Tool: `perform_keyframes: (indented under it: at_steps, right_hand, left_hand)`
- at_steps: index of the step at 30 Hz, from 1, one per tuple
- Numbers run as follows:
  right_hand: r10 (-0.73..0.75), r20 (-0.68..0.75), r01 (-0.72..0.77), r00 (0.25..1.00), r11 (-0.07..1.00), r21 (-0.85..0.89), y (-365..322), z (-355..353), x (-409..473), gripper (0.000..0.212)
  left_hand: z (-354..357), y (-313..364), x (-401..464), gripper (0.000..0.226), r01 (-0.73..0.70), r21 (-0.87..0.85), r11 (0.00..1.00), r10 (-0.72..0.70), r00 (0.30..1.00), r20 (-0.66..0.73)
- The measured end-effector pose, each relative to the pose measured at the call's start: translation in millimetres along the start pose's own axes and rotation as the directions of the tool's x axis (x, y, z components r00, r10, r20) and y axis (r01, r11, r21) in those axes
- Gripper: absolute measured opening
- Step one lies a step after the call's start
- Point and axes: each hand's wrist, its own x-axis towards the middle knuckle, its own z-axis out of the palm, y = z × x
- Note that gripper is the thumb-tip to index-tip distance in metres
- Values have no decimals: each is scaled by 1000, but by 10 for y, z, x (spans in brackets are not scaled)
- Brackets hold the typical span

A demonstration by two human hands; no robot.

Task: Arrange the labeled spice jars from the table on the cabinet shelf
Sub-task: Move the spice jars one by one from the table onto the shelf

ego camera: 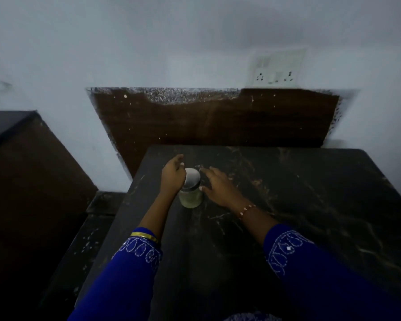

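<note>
Item: one spice jar (191, 191), pale contents, light lid, upright on the dark bench (287, 205) at about 10 o'clock from its middle. Left hand (173, 173) at the jar's 9 o'clock, touching the lid, not closed. Right hand (218, 184) at 3 o'clock, fingers spread, released. Risk: dim light, blur; a loose two-sided pinch could tip or drop it. Cabinet shelf not identifiable.

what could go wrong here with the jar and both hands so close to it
1. The jar stands upright between the left hand and the right hand, neither clearly gripping it; a clumsy closing move might tip it.
2. The scene is dim and blurred, so any label is unreadable and the jar could be misplaced.
3. The dark table looks glossy, so the jar may slide.
</note>
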Motion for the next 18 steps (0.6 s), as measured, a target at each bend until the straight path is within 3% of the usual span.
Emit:
perform_keyframes:
  at_steps: [5,10,18]
  right_hand:
    - [26,121,-23,992,999,-25,-91,251,32,71]
    - [52,156,-54,986,999,8,-66,373,46,78]
    - [67,-73,-47,995,966,254,77,410,1,66]
  left_hand:
    - [50,-330,-44,45,163,-91,982,-157,985,70]
    - [138,-480,-108,41,162,-173,972,-138,980,142]
    - [255,-544,-269,31,144,-251,957,-120,987,110]
